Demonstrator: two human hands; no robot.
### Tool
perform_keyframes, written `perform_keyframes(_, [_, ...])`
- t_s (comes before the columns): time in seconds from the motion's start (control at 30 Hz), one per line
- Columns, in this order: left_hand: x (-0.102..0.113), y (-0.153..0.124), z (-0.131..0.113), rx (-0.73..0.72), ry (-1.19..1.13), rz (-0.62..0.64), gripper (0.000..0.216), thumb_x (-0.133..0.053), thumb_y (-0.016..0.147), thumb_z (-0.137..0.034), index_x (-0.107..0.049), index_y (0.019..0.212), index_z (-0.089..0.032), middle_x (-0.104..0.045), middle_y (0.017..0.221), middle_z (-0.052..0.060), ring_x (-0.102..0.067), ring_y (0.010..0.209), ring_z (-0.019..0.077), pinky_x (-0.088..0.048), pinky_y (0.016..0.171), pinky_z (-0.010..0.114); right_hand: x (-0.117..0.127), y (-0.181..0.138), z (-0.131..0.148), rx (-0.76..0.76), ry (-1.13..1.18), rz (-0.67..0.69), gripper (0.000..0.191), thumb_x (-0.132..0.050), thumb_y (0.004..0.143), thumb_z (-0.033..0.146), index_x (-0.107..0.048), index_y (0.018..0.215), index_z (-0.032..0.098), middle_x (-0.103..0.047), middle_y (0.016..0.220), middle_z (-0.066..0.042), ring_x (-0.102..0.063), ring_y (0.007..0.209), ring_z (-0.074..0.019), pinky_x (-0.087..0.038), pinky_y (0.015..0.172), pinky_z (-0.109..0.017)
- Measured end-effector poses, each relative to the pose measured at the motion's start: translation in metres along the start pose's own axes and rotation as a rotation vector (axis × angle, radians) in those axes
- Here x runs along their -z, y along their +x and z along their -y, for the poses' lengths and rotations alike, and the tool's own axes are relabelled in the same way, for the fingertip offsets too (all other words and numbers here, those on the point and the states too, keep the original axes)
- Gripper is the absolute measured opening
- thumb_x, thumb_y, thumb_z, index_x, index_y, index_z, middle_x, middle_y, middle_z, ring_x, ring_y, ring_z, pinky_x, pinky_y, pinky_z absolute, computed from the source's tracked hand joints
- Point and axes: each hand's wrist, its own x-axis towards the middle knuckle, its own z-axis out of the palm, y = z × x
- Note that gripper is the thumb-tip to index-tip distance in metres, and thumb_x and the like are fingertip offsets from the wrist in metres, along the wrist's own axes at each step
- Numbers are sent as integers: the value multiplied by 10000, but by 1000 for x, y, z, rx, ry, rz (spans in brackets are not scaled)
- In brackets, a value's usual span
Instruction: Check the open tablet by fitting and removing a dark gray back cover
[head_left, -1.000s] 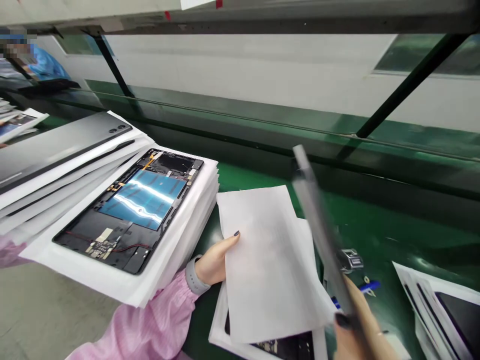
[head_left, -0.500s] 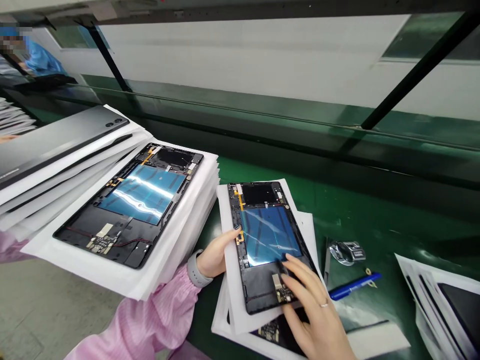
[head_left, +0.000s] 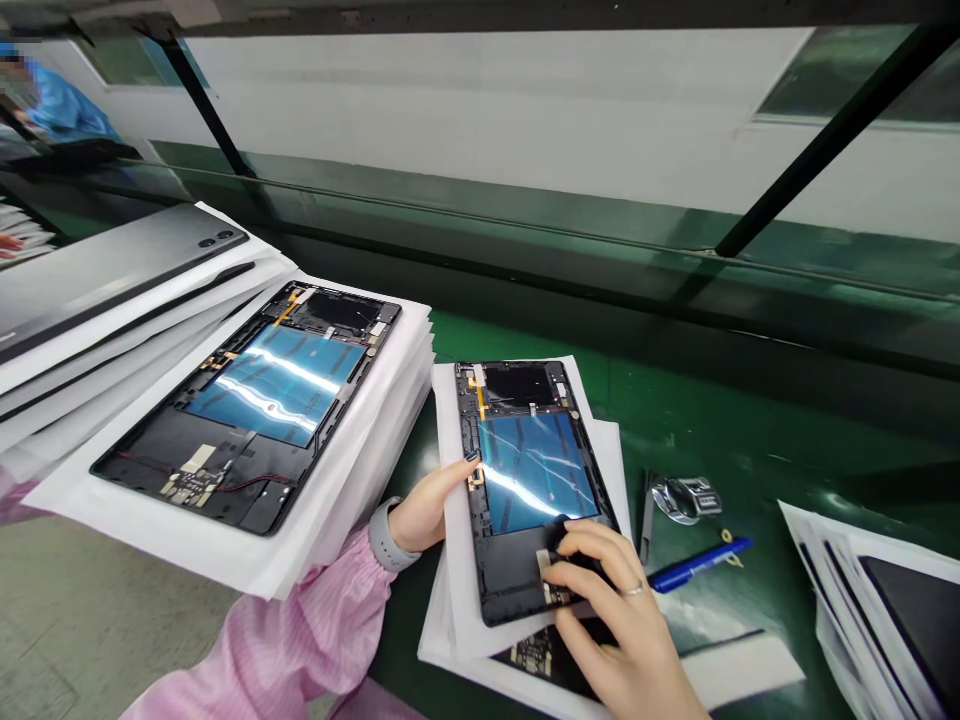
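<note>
Pinning the open-backed tablet (head_left: 532, 470), right of the paper-interleaved stack (head_left: 386, 430), under the closed-down thumb of the left hand (head_left: 427, 508), with other fingers hidden, probably to prevent sliding. Resting half-curled, parted fingers of the right hand (head_left: 619, 610) over its lower end, apparently gripping nothing, perhaps for steadiness.

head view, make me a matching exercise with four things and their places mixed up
1. slim blue pen
2. silver metal ring
3. rightmost black tablet with blue panel
4. grey tablet back with two lenses

A. partly covered by the right hand
B. cut off at picture's left edge
C. lying on the green table
D. worn on a finger

Pairs: 1C, 2D, 3A, 4B
</note>
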Motion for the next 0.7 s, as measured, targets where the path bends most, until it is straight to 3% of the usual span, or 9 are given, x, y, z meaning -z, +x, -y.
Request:
perform_keyframes(0.23, [3, -1, 1, 24, -10, -42, 276, -797, 677, -395, -716, 745, -139, -714, 685, 29, -688, 882, 239, -525, 804, 283, 0, 0, -2, -32, 0, 21, 239, -504, 852, 44, -544, 1010, 219, -537, 1043, -103, -506, 1095, -301, -480, 860, -448])
perform_keyframes(0.43, [-2, -2, -2, 8, -16, -32, 247, -780, 696, -341, -730, 813, -130, -746, 873, 66, -671, 981, 257, -508, 858, 291, 1, 1, -1, -22, -21, -1, 224, -491, 848, 46, -521, 989, 218, -569, 1000, -105, -552, 1025, -298, -508, 815, -451])
perform_keyframes(0.7, [-4, -2, -5, -15, -33, -29, 254, -726, 750, -336, -719, 891, -126, -739, 773, 63, -707, 878, 259, -539, 824, 322, 12, 3, 2, -7, 47, -19, 318, -582, 829, 121, -558, 1129, 225, -572, 1152, -130, -519, 1146, -335, -465, 922, -498])
